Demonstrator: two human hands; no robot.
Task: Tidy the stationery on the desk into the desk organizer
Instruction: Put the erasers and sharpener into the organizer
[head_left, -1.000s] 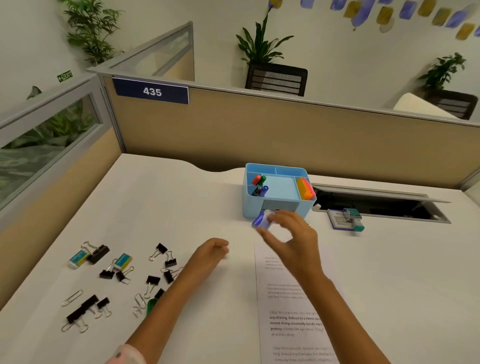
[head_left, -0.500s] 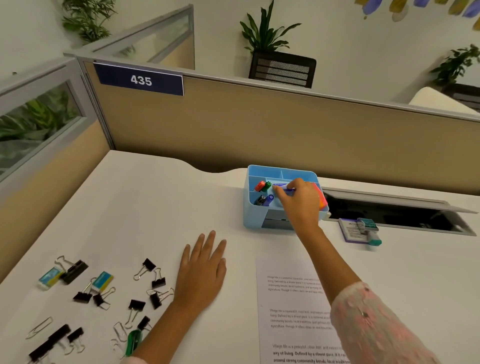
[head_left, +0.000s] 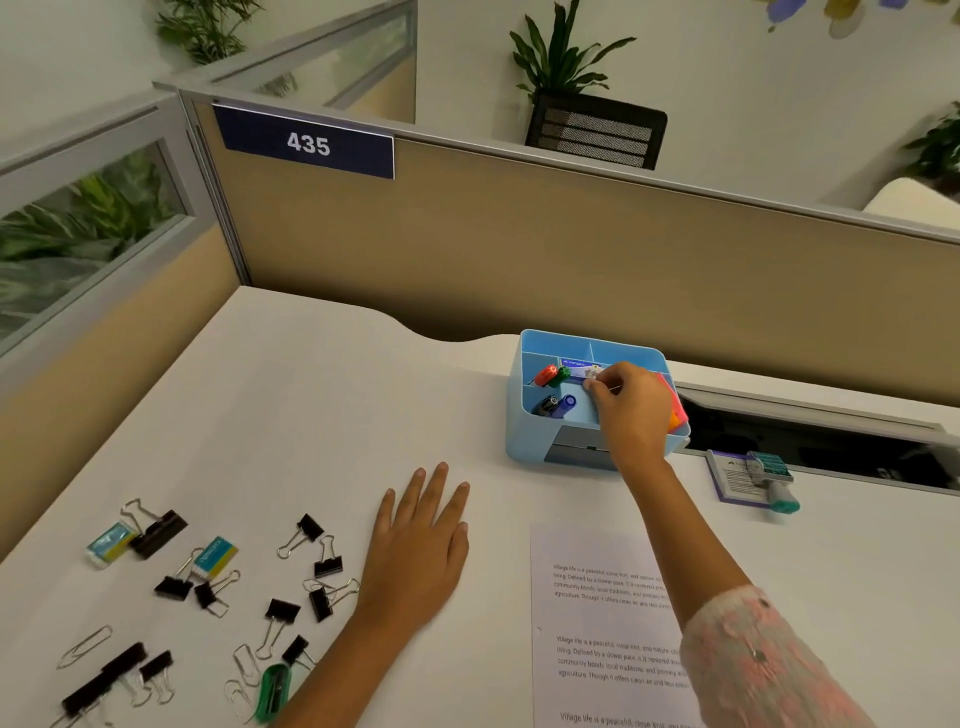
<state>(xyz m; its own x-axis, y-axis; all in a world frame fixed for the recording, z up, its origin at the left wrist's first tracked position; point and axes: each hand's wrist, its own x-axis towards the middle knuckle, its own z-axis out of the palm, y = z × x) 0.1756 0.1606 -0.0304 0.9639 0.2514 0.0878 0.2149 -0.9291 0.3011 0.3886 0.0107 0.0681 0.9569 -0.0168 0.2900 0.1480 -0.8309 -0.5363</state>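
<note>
A light blue desk organizer (head_left: 535, 441) stands at the back of the white desk. My right hand (head_left: 631, 410) reaches into it, fingertips pinched on the right end of a small blue box (head_left: 575, 368) that rests in a back compartment. Red and green marker caps (head_left: 551, 375) and black and blue ones (head_left: 558, 405) poke up in the left compartments. My left hand (head_left: 415, 545) lies flat on the desk, fingers apart, holding nothing. Left of it lie several black binder clips (head_left: 317, 545), two erasers (head_left: 215, 556), paper clips (head_left: 83, 647) and a green sharpener (head_left: 272, 693).
Orange and pink sticky notes (head_left: 676, 413) sit in the organizer's right side. A printed sheet (head_left: 608, 623) lies under my right forearm. A teal stamp on a purple pad (head_left: 750, 475) sits by the cable slot (head_left: 810, 441). A beige partition (head_left: 571, 249) backs the desk.
My right hand carried the small blue box from in front of the organizer up and into a back compartment. My left hand spread flat on the desk.
</note>
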